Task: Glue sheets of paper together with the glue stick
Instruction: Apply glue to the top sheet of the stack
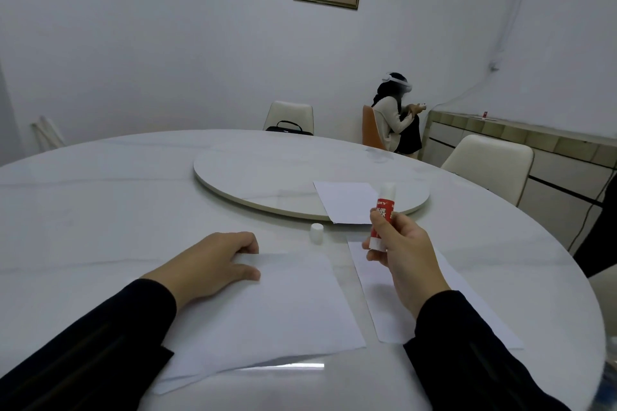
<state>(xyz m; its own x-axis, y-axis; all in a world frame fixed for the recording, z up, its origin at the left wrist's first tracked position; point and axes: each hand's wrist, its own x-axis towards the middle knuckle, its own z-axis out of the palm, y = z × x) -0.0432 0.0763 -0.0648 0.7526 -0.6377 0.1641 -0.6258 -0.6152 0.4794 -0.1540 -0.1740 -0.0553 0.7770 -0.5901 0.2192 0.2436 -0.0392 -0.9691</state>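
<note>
Right hand point(405, 252): fingers curled round uncapped glue stick point(383, 215), above sheet point(267, 304).
Left hand point(213, 264): fingers loosely bent, pinning sheet's far corner.
Tip: keep it pinned; glue along edges.

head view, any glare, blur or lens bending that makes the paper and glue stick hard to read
Head view: wide-angle lens bows the round white marble table edge; a bright glare strip sits on the tabletop below the large white paper sheet; light is flat and dim, so shadows are faint; the red and white glue stick held in the right hand is slightly soft, its label only partly legible.
</note>
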